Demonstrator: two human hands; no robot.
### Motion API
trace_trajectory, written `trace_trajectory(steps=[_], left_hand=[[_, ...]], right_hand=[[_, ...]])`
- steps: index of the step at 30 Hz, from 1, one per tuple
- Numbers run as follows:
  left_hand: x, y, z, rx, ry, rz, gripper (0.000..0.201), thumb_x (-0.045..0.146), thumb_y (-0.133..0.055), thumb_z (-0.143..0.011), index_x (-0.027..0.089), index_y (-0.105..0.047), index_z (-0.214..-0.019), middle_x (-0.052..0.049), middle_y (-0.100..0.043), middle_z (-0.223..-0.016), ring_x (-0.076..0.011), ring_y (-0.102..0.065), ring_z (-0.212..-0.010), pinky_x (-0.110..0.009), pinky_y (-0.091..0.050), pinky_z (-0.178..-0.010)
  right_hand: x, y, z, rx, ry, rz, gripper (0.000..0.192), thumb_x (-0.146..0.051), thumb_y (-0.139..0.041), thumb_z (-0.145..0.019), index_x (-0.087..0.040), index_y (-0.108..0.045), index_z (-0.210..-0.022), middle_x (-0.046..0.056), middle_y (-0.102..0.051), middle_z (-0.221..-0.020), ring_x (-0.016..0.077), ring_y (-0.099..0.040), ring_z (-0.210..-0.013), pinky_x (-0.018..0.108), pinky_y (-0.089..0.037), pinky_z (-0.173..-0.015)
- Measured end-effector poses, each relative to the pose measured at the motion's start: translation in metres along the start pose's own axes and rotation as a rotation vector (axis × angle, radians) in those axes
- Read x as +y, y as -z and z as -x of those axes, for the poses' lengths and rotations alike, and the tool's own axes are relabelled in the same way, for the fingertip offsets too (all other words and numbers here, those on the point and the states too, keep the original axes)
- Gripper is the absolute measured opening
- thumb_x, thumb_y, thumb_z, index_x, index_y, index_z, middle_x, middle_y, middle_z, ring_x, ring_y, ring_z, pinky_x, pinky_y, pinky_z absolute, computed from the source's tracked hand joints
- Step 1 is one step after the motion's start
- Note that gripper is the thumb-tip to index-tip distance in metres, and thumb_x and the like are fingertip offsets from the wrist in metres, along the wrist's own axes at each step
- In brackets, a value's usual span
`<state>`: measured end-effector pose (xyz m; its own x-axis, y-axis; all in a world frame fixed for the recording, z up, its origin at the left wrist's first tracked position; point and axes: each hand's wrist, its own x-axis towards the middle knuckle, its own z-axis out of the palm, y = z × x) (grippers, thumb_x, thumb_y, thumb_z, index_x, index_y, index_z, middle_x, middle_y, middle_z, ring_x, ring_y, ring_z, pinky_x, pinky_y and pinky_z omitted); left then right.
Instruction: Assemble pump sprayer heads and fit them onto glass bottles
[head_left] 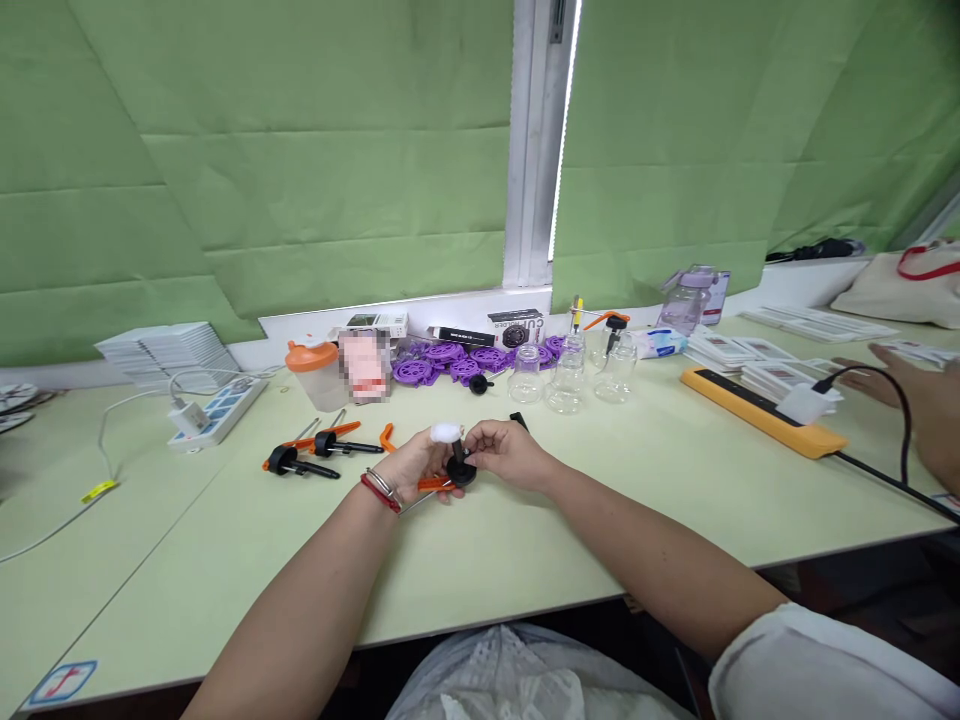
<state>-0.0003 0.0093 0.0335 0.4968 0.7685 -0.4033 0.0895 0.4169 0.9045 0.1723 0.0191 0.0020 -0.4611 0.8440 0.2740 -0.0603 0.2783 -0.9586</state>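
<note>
Both my hands meet over the middle of the pale green table. My left hand, with a white bandage on one finger and a red bracelet at the wrist, holds a black pump cap with an orange part under it. My right hand grips the same black pump cap from the right. Two more black and orange pump heads lie on the table to the left of my hands. Three clear small bottles stand behind my hands.
Purple round parts lie by the window sill, beside an orange-lidded cup. A white power strip lies at the left, a yellow power strip at the right. Another person's hand rests at the far right.
</note>
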Motion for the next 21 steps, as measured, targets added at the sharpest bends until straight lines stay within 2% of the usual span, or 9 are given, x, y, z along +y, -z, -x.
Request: trace_trajectory(steps=[13, 21], left_hand=[[0.0016, -0.0018, 0.0002, -0.007, 0.003, -0.002, 0.054, 0.06, -0.053, -0.064, 0.013, -0.054, -0.089, -0.008, -0.063, -0.068, -0.0217, -0.061, -0.049, -0.024, -0.036, -0.036], [0.0013, -0.0013, 0.0004, -0.007, 0.006, -0.019, 0.054, 0.061, -0.053, -0.064, 0.013, -0.054, -0.09, -0.008, -0.063, -0.069, -0.0214, -0.061, -0.049, -0.024, -0.037, -0.036]], right_hand=[[0.002, 0.0005, -0.0001, 0.001, -0.016, -0.006, 0.019, -0.019, -0.069, -0.061, -0.015, -0.059, -0.076, -0.002, -0.055, -0.066, 0.0099, -0.05, -0.062, 0.025, -0.044, -0.061], [0.001, 0.0033, 0.0001, -0.032, 0.023, 0.01, 0.017, -0.023, -0.07, -0.063, -0.014, -0.061, -0.075, -0.002, -0.054, -0.068, 0.0101, -0.049, -0.063, 0.027, -0.043, -0.063]])
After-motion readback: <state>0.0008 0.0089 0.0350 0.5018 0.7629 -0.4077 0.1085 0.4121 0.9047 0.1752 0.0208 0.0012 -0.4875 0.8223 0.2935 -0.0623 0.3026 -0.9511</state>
